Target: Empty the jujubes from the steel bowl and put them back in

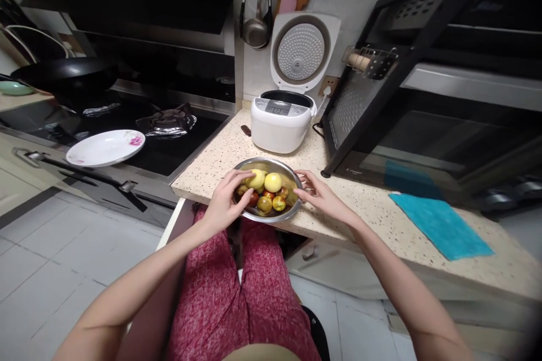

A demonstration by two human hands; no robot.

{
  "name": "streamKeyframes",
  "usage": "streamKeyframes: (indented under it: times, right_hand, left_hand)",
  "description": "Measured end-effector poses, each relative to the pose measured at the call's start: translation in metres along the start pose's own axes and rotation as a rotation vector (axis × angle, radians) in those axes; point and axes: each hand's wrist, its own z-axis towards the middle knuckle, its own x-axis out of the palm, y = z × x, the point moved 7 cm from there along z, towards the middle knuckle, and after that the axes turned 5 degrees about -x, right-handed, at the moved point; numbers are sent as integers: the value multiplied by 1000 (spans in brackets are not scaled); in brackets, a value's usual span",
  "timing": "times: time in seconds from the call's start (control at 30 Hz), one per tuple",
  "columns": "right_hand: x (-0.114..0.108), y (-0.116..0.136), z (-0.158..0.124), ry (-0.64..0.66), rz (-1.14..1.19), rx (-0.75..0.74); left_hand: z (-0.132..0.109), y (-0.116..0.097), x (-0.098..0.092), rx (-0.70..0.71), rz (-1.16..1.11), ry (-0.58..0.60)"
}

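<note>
A round metal bowl [291, 215] rests at the counter's front edge. In it lie two pale yellow round fruits [273, 182] and several small tomatoes [265, 204] in reddish, green and brown tones. My left hand [225, 200] holds the bowl's left side, its thumb and forefinger reaching over the rim beside one yellow fruit. On the opposite side, my right hand [318, 194] grips the rim, thumb over the inside edge. The undersides of the fingers are partly hidden.
Behind the bowl stands a white rice cooker [279, 130] with its lid raised. A flowered white plate [105, 148] sits on the stove front, near a black wok [68, 73]. To the right are a large black oven [444, 141] and a blue cloth [440, 225]. A drawer [171, 223] is pulled out below.
</note>
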Motion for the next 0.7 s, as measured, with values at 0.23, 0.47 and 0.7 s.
streamKeyframes:
  times: [0.23, 0.47, 0.7]
  right_hand:
    - [9, 0, -11, -24, 65, -14]
    - [3, -9, -22, -60, 44, 20]
    - [-2, 87, -44, -374, -316, -346]
  left_hand:
    - [-17, -14, 3, 82, 34, -37]
    - [-15, -16, -9, 121, -40, -148]
    - [-57, -69, 25, 271, -313, 172]
